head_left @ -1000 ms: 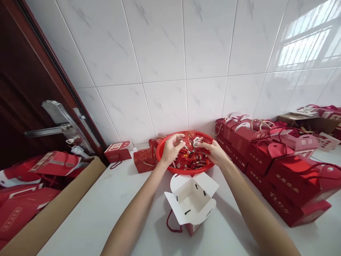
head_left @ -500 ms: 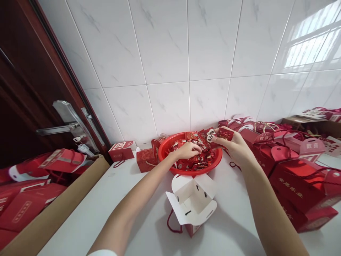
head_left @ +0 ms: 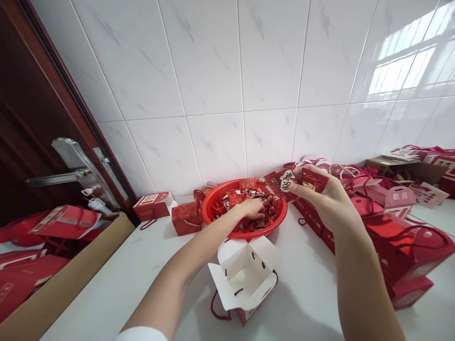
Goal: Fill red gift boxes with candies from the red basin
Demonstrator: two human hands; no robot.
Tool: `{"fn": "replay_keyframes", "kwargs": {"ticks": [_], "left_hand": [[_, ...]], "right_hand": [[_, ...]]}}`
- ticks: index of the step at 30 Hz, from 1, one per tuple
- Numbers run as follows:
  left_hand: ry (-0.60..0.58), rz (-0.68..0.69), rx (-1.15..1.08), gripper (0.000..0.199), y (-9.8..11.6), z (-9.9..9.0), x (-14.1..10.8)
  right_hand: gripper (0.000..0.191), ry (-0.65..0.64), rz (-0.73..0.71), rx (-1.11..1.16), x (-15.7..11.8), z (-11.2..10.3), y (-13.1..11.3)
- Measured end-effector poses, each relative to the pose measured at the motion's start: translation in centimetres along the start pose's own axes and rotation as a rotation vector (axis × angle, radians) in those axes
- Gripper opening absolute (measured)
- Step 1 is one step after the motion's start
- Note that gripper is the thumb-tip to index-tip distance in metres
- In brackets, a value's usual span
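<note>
My left hand reaches into a red plastic basket of red-wrapped candies. Its fingers curl down among the wrappers, their tips hidden, so what they grip does not show. Raised at the basket's right, my right hand is closed on several red candy packets, one bearing a white label with black characters. In front of the basket stands a small gift box, its white flaps spread and its inside bare. A dark red cord handle hangs by its left side.
Closed red gift boxes stand by the wall, left of the basket. More red and pink boxes crowd the right side. At the left, a cardboard carton holds red boxes beside a dark door with a metal handle.
My left hand has sunk deeper into the candies. My right hand has shifted right, away from the basket, with the packets fanned wider. The view has turned slightly.
</note>
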State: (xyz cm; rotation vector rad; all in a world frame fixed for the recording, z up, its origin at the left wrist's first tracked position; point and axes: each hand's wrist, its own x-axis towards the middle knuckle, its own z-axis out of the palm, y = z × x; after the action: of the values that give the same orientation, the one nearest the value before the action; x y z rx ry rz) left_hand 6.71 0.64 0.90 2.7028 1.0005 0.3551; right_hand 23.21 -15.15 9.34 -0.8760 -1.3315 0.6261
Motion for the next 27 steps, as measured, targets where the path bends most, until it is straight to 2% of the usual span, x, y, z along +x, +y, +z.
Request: {"fn": "replay_keyframes", "kwargs": {"ticks": [3,5,8,11,14,18,23,25,27], "left_hand": [[-0.065,0.018,-0.042,0.028,-0.1,-1.4,-0.1],[-0.035,0.002,-0.143,0.032,0.0,-2.5,-1.5],[-0.008,0.016,-0.331,0.034,0.5,-4.2,-5.4],[-0.131,0.052,-0.449,0.031,1.7,-5.8,-10.0],[-0.152,0.053,-0.385,0.033,2.8,-6.6,-14.2],[-0.119,-0.093,-0.178,0.034,3.6,-6.6,-18.5],[-0.185,-0.172,-0.171,0.045,3.1,-6.6,-20.8],[-0.209,-0.171,-0.179,0.044,2.9,-6.6,-20.9],[-0.237,-0.173,-0.17,0.043,2.8,-6.6,-20.9]], "right_hand": [[0.029,0.013,-0.01,-0.018,-0.1,-0.1,-0.3],[0.029,0.001,-0.018,-0.04,-0.1,-0.1,-0.5],[0.027,-0.052,-0.021,-0.063,-0.3,0.1,-0.7],[0.023,-0.148,0.008,-0.077,-0.7,0.8,-1.2],[0.02,-0.252,0.032,-0.118,-1.2,1.8,-1.7],[0.015,-0.414,0.027,-0.216,-1.8,3.3,-1.8],[0.007,-0.786,0.096,-0.363,-2.2,4.6,-0.7],[0.007,-0.871,0.099,-0.433,-2.3,4.9,-0.3],[0.007,-0.9,0.103,-0.476,-2.4,5.2,-0.1]]}}
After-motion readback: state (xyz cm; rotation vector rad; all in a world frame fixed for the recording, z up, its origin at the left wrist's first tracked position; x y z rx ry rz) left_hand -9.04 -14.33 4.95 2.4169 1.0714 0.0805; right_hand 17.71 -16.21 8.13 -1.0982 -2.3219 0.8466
